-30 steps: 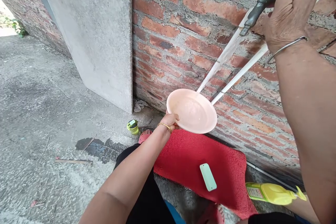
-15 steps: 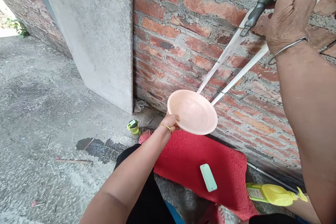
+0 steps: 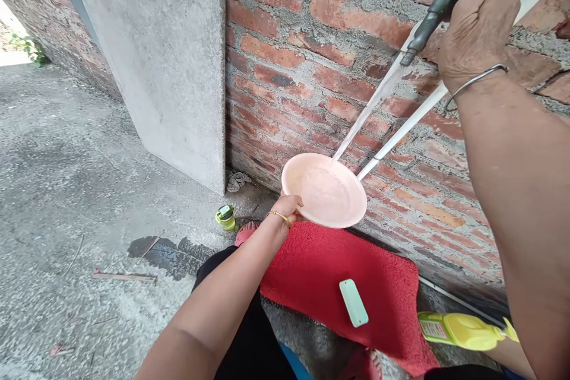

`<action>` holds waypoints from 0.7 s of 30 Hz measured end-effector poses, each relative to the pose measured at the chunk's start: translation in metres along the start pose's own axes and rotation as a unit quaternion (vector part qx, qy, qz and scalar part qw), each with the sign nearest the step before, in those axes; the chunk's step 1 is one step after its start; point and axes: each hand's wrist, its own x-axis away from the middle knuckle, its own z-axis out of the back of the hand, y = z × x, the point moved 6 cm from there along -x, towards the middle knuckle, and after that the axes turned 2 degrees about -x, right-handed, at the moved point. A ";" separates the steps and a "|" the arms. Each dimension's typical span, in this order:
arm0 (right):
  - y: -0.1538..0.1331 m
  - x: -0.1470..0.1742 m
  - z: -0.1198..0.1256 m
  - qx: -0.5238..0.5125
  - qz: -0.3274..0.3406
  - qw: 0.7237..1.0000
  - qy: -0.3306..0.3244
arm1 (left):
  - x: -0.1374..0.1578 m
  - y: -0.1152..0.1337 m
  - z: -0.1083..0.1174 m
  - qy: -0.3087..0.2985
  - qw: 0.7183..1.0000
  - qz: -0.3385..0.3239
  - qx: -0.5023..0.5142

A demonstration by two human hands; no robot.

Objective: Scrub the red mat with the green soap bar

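My left hand (image 3: 289,206) grips the near-left rim of a pale pink basin (image 3: 332,193), thumb on top and fingers beneath. The basin is held above a red mat (image 3: 342,267), by the brick wall. My right hand (image 3: 483,29) is closed round the back of a grey tap (image 3: 425,29) high on the wall; its fingertips are partly hidden. From the spout a whitish stream of water (image 3: 371,108) runs down to the basin's far edge. Some clear water seems to lie in the basin.
On the mat lies a pale green oblong object (image 3: 354,303). A yellow pump bottle (image 3: 467,331) is at lower right. A small yellow-green container (image 3: 225,217) stands left of my foot. A concrete slab (image 3: 173,71) juts from the brick wall (image 3: 276,53). White pipe (image 3: 401,126) runs down the wall.
The view has shifted slightly, so tap, right hand and basin sit a little further left. Water now shows more plainly striking the basin's far side. Both hands keep their holds.
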 end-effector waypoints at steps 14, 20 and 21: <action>-0.041 0.013 0.011 0.133 -0.087 0.985 -0.063 | 0.003 0.000 -0.001 -0.002 1.000 0.003 0.026; -0.042 0.012 0.012 0.133 -0.090 0.984 -0.073 | 0.002 -0.001 -0.002 -0.009 1.000 -0.001 0.018; -0.041 0.011 0.012 0.132 -0.092 0.984 -0.071 | 0.003 -0.001 -0.002 -0.006 1.000 0.000 0.018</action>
